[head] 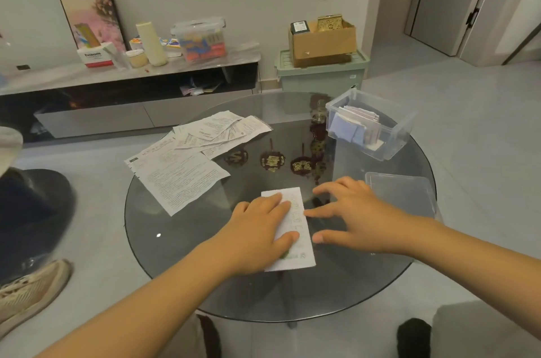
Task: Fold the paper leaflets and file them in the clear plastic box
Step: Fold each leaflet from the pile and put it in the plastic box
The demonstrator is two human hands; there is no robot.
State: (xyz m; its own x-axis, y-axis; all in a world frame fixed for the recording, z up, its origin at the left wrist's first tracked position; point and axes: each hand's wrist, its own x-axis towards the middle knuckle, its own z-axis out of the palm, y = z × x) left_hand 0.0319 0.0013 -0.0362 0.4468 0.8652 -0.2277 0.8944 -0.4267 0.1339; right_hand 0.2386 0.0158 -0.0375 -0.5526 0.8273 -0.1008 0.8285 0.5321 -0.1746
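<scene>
A folded white leaflet (pixel 298 220) lies on the round glass table (pixel 164 240) near the front. My left hand (pixel 257 231) lies flat on its left half, fingers straight, pressing it down. My right hand (pixel 351 214) is spread beside it, fingertips touching the leaflet's right edge. A pile of unfolded leaflets (pixel 187 164) lies at the table's left. The clear plastic box (pixel 392 135) stands at the right rear, holding several folded papers.
The box's clear lid (pixel 404 191) lies flat at the table's right edge. Dark red ornaments (pixel 272 161) show at the table's middle. A shoe (pixel 26 290) and a dark stool (pixel 32 211) sit left of the table. A low cabinet (pixel 117 94) stands behind.
</scene>
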